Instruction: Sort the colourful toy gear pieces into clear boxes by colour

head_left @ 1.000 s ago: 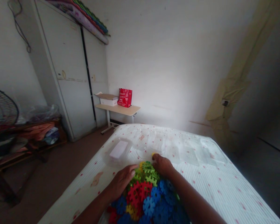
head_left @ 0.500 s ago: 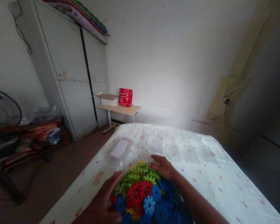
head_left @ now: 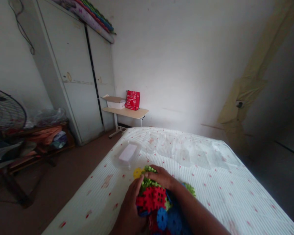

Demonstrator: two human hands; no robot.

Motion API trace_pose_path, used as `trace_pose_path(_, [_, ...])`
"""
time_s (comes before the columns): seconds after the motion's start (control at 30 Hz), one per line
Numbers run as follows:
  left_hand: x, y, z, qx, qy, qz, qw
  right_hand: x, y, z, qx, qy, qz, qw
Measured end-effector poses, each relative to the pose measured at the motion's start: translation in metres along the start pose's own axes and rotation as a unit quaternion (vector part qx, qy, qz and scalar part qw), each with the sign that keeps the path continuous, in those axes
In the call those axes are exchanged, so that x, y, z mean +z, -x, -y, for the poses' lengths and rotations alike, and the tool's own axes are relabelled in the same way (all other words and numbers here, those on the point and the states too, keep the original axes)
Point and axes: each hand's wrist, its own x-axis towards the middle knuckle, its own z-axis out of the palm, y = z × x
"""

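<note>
A pile of plastic gear-shaped toy pieces [head_left: 159, 202], red, blue, green and yellow, lies on the white dotted bed sheet [head_left: 210, 182] just in front of me. My left hand [head_left: 131, 209] rests against the pile's left side, fingers stretched forward and touching the green pieces. Across the top of the pile lies my right hand [head_left: 161, 178], its fingers curled over green pieces. A yellow piece [head_left: 137, 172] sits at the pile's far edge by the fingertips of both hands.
A clear plastic container with a white lid [head_left: 127, 153] lies on the bed beyond the pile. A small table [head_left: 127, 112] with a red bag [head_left: 132, 100] and a box stands by the wall. A wardrobe [head_left: 75, 81], a fan [head_left: 5, 112] and a cluttered rack are at the left.
My left hand came back from the pile's left edge toward its top. My right hand drew in over the green pieces. The view shifted, and the pile looks more bunched together.
</note>
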Motion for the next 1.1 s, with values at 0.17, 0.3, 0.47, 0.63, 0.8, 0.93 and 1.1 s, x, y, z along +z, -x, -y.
trace_pose_path(0.17, [0.004,-0.008,-0.021,-0.018,0.156,-0.069,0.985,-0.007,0.006,-0.002,0.021,-0.265,0.016,0.964])
trace_pose_path(0.3, [0.0,-0.013,-0.032,-0.056,0.285,-0.102,0.951,-0.017,0.022,0.011,0.01,-0.336,0.003,0.942])
trace_pose_path(0.47, [-0.007,-0.023,-0.042,-0.064,0.365,-0.051,0.927,-0.03,0.05,0.035,-0.041,-0.294,-0.037,0.954])
trace_pose_path(0.63, [-0.006,-0.03,-0.039,-0.111,0.43,0.001,0.896,-0.023,0.079,0.046,-0.077,-0.113,-0.104,0.985])
trace_pose_path(0.8, [-0.009,-0.028,-0.022,-0.085,0.334,-0.011,0.939,0.005,0.106,0.051,-0.126,0.038,-0.131,0.983])
trace_pose_path(0.93, [-0.017,-0.022,-0.012,-0.073,0.208,-0.034,0.975,0.024,0.115,0.055,-0.175,0.086,-0.077,0.978])
trace_pose_path(1.1, [-0.034,-0.01,0.002,-0.007,0.102,-0.044,0.994,0.013,0.128,0.039,-0.209,0.132,-0.124,0.961])
